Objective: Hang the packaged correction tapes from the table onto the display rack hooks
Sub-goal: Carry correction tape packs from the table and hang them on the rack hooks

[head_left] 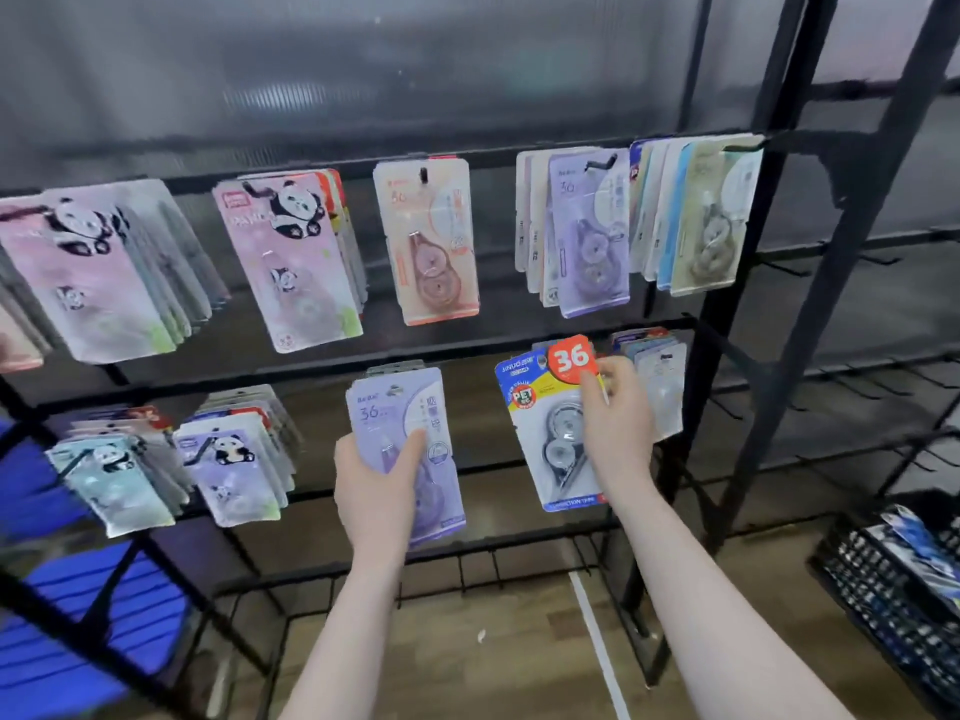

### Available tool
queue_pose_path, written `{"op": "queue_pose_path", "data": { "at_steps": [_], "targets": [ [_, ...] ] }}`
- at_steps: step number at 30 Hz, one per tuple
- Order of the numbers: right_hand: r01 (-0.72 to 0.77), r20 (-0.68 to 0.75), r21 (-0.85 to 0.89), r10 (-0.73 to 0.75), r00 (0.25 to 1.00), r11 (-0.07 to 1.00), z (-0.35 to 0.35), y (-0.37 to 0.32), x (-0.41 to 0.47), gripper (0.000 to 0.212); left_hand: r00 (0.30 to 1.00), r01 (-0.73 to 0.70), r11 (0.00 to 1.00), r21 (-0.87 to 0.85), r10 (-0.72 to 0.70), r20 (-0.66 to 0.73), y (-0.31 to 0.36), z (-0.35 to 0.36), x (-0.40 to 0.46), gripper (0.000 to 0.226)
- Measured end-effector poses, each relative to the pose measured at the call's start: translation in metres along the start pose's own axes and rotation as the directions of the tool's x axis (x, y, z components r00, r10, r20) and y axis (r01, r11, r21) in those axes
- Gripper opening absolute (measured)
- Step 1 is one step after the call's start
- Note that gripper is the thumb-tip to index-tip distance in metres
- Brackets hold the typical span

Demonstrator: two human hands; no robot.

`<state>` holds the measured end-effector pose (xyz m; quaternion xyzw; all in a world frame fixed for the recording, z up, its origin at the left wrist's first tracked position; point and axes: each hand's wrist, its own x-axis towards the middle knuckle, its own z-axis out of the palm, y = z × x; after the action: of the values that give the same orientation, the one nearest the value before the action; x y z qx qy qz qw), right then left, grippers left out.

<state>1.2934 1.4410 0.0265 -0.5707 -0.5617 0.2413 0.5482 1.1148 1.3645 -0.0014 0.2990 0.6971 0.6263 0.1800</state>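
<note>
My left hand point(376, 483) grips a small stack of purple correction-tape packs point(410, 407) held upright in front of the lower rail of the black display rack point(691, 324). My right hand point(615, 413) pinches the right edge of a blue-and-white pack with a red "36" badge point(550, 407) that hangs in the lower row. Whether that pack's hole sits on a hook is hidden. The upper row carries panda packs point(291, 257), an orange pack point(431, 236) and purple and pale packs point(587, 226).
More panda packs point(228, 454) hang at the lower left. Another bundle point(657, 387) hangs right behind my right hand. A black crate point(904, 579) with packaged goods stands on the floor at right. Blue crates point(67, 605) are at left. Bare hooks jut from a second rack point(872, 392).
</note>
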Motion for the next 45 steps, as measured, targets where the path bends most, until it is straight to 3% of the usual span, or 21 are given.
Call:
{"op": "queue_pose_path", "data": {
  "at_steps": [5,18,32,38,45],
  "targets": [
    [-0.004,0.153,-0.035,0.010,0.988,0.999,0.046,0.009,-0.019,0.006,0.996,0.019,1.000,0.024,-0.017,-0.092,-0.023,-0.031,0.014,0.033],
    [-0.087,0.347,-0.074,0.108,0.932,0.993,0.140,0.018,-0.063,0.017,0.997,0.057,0.994,0.095,-0.052,-0.049,-0.057,-0.073,0.070,0.033],
    [-0.105,0.351,-0.032,0.110,0.930,0.994,0.153,0.036,-0.076,0.015,0.999,0.040,0.998,0.055,-0.040,0.004,-0.061,-0.077,0.087,0.030],
    [-0.154,0.281,0.019,0.143,0.949,0.988,0.149,0.045,-0.078,0.013,0.999,0.024,0.998,0.062,-0.025,0.021,-0.064,-0.075,0.087,0.030],
    [-0.141,0.380,0.062,0.107,0.919,0.988,0.148,0.041,-0.080,0.013,0.999,0.025,0.998,0.060,-0.026,0.023,-0.064,-0.075,0.081,0.031]
  ]
}}
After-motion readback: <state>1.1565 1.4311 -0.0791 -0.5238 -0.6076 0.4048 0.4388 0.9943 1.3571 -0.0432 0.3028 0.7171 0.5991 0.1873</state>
